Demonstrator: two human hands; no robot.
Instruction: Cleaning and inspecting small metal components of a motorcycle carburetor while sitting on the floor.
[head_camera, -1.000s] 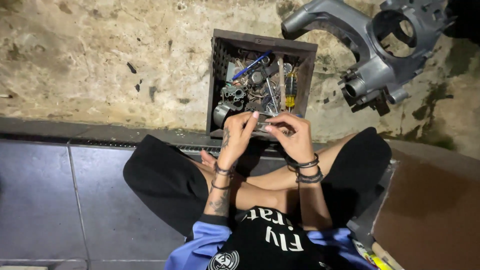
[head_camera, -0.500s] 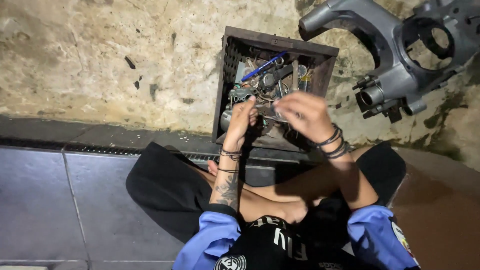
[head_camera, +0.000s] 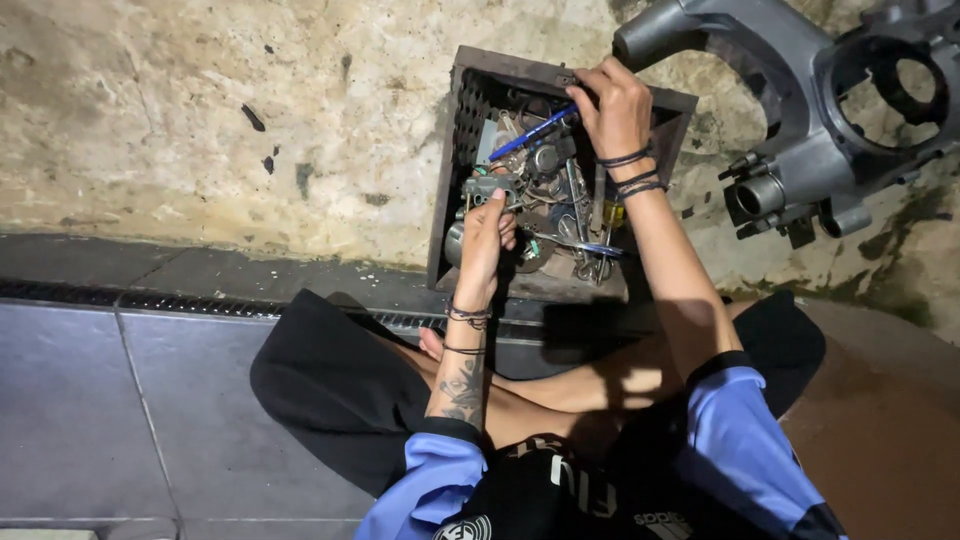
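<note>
- While the person sat cross-legged on the floor (head_camera: 120, 420), both hands were inside the dark crate (head_camera: 462, 150) of tools and metal parts standing just beyond the knees.
- The left hand (head_camera: 485, 235) was curled, fingers closed around a small grey metal part (head_camera: 487, 187) at the near left of the crate, lifted a little above the heap.
- The right hand (head_camera: 618, 100) reached to the far rim of the crate, fingers bent down over the edge by the end of a blue-handled tool (head_camera: 530, 133); whether it gripped the tool or only the rim could not be told.
- Wrenches and other steel pieces (head_camera: 575, 215) lay tangled in the crate between the two hands, with a yellow-handled tool (head_camera: 613, 212) towards the right side.
- A large grey cast housing (head_camera: 800, 120) lay on the rough concrete to the right of the crate, apart from both hands.
- Judged from how things lay, the sorting through the crate looked to be in its middle: one small part was in hand, nothing was set out on the floor beside the crate, and most of the contents remained heaped inside.
</note>
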